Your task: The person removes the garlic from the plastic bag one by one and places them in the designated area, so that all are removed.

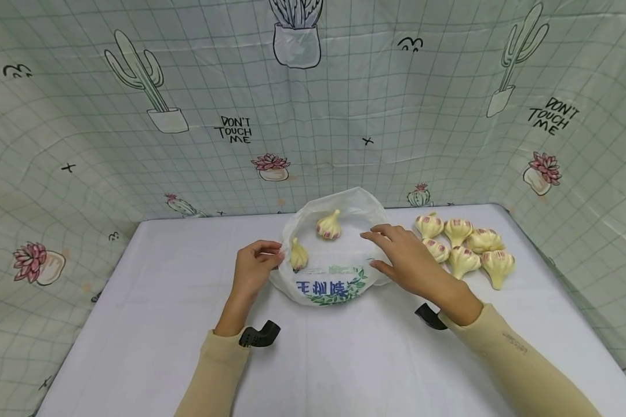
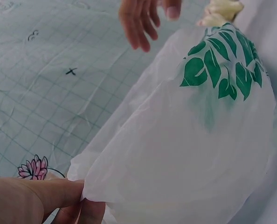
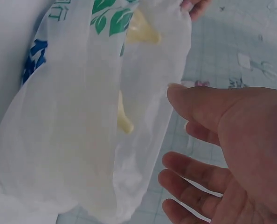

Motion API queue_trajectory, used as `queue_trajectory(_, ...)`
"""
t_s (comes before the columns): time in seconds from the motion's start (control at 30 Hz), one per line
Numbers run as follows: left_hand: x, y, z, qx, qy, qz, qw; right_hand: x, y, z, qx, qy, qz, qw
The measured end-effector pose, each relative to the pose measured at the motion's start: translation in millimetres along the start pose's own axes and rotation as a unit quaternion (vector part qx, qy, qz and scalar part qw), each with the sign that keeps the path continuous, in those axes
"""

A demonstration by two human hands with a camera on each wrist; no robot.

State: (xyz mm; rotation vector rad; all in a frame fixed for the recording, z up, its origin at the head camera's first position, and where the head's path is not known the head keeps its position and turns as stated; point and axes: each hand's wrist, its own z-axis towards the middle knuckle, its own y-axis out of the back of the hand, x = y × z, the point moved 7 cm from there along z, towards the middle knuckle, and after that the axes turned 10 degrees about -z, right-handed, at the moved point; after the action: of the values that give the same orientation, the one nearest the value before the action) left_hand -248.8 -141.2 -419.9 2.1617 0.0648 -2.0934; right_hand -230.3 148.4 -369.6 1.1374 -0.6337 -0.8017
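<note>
A white plastic bag (image 1: 339,255) with blue characters and green leaves lies spread on the table, its mouth facing up. Inside it are two garlic bulbs, one near the back (image 1: 328,226) and one by the left rim (image 1: 298,255). My left hand (image 1: 255,263) pinches the bag's left edge between thumb and fingers, as the left wrist view also shows. Over the bag's right side hovers my right hand (image 1: 412,260), its fingers spread and relaxed, holding nothing. In the right wrist view that hand (image 3: 231,149) is apart from the plastic.
Several garlic bulbs (image 1: 463,260) sit in a cluster on the right of the white table (image 1: 151,313), just beyond the right hand. A patterned cloth (image 1: 334,98) hangs behind the table and along both sides.
</note>
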Motion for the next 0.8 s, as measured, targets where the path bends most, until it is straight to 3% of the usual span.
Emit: queue_trajectory(0.8, 0.9, -0.3, 0.1, 0.003, 0.002, -0.009, 1.0, 55.1, -39.5, 52.3, 0.062, 0.042, 0.006, 0.9972)
